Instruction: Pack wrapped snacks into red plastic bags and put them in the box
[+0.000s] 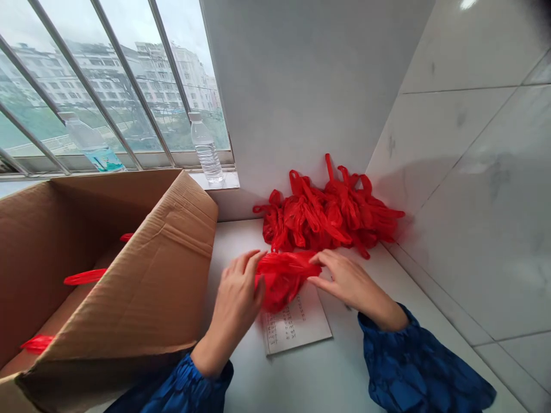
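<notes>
A red plastic bag [282, 284] is held between my two hands, over a white booklet [301, 321] with rows of handwritten-looking marks. At the bag's left edge, the fingers of my left hand [241, 287] curl in and grip it; its fingertips are slightly blurred. Thumb and fingers of my right hand [344, 281] pinch the upper right edge of the bag. Just beyond it lies a heap of tied red plastic bags [327, 212], their handles sticking up. What is inside the bag cannot be seen.
An open cardboard box [159, 269] stands on the left with several red bag ends inside. Two clear plastic bottles, one upright [206, 149] and one tilted [92, 143], are by the barred window. A grey wall [301, 86] and a tiled wall [482, 189] bound the white surface [301, 384].
</notes>
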A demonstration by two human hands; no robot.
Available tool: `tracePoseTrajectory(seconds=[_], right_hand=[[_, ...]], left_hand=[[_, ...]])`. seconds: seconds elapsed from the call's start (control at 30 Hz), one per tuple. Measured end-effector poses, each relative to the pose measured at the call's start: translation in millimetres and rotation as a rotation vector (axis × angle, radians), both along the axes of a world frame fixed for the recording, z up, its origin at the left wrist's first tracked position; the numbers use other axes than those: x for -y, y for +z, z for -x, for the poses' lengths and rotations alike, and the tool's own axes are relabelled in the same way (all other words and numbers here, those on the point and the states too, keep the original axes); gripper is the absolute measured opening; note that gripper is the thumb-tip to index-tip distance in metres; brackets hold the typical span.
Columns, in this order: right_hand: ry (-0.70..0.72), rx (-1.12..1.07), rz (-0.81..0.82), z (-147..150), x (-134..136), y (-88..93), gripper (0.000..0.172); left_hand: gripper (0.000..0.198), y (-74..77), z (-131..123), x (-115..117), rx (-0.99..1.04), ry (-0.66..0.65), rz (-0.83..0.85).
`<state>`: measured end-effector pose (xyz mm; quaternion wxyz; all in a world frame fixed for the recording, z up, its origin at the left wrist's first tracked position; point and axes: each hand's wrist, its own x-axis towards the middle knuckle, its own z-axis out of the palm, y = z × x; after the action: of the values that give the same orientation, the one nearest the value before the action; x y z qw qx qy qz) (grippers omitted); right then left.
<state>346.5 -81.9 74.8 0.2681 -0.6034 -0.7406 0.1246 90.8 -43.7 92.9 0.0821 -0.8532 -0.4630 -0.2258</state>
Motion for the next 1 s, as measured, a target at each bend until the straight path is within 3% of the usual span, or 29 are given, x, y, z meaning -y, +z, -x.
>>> tracePoseTrajectory(seconds=[0.07,0.13,0.23,0.37,0.47,0.63,0.73,0.83,0.93,1.0], right_hand=[[-0.007,-0.016,-0.045,19.4,-1.5,2.1,0.032],[-0.044,0.04,-0.063,35.6,-3.5,2.6,0.037],[-0.041,0.161,-0.025,45.2,-4.3,1.5,0.025],[-0.02,0.115,-0.008,29.0,-1.4,5.3,0.019],[-0.125,0.063,-0.018,6.6,1.2,11.6,0.024],[-0.25,0.152,0.043,-17.5,9.1,17.9,0.026],[-0.223,0.167,0.051,-14.7,18.6,22.4,0.024],[-0.155,0.099,0.062,-4.7,26.2,27.9,0.025],[-0.162,0.123,0.064,-0.7,26.1,29.4,0.034],[-0.226,0.187,0.06,-5.2,22.9,27.6,0.035]], left_hand=[[0.049,-2.0,-6.8,5.2,0.015,-0.138,-0.007],[0.055,-6.1,-10.3,6.0,-0.005,-0.179,0.021],[0.056,-13.2,-9.6,1.8,-0.06,-0.154,0.101],[0.022,-13.6,-5.4,-0.6,-0.052,-0.13,0.144],[0.021,-6.8,-0.7,0.1,0.086,-0.077,0.08],[0.022,6.3,5.9,0.3,0.214,0.01,0.031],[0.027,13.9,0.1,8.2,0.234,-0.098,-0.01],[0.04,19.5,-9.2,19.3,0.102,-0.238,-0.03],[0.023,22.6,-10.2,22.9,-0.005,-0.238,-0.066],[0.016,25.2,-4.4,20.8,0.053,-0.19,-0.121]])
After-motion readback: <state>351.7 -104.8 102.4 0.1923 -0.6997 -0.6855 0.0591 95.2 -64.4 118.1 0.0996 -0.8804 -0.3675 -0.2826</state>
